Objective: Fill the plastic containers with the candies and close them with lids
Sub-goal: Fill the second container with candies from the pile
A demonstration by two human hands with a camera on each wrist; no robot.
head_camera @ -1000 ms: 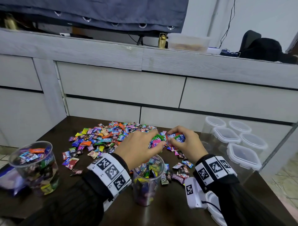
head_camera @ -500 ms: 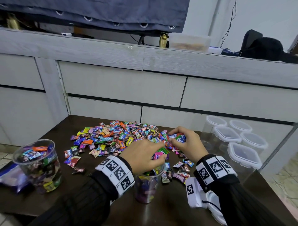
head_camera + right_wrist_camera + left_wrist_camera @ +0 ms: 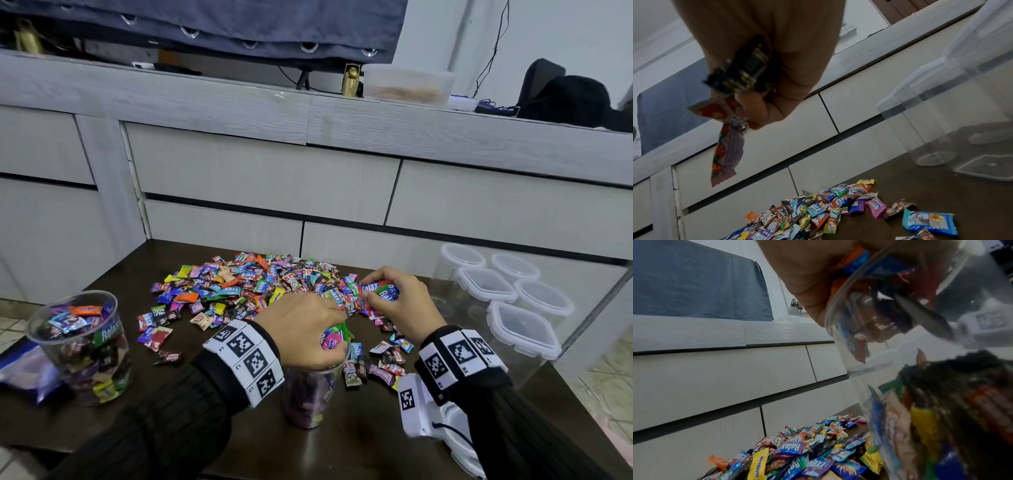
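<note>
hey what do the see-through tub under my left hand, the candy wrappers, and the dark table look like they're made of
Round see-through tub: apparently clear glossy plastic; the candies inside show through its wall.
Colourful candy wrappers: likely thin printed plastic film, shiny, with crimped zigzag ends.
Dark brown table: smooth and semi-glossy, reflecting light; wood or laminate, I cannot tell which.

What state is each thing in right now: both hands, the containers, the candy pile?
Left hand: holds candies over the middle container's mouth.
Right hand: grips a handful of candies above the pile.
Middle container: upright, no lid, partly filled.
Left container: upright, no lid, nearly full.
Lidded containers: lids on, empty, at the table's right.
Candy pile: loose on the table.
</note>
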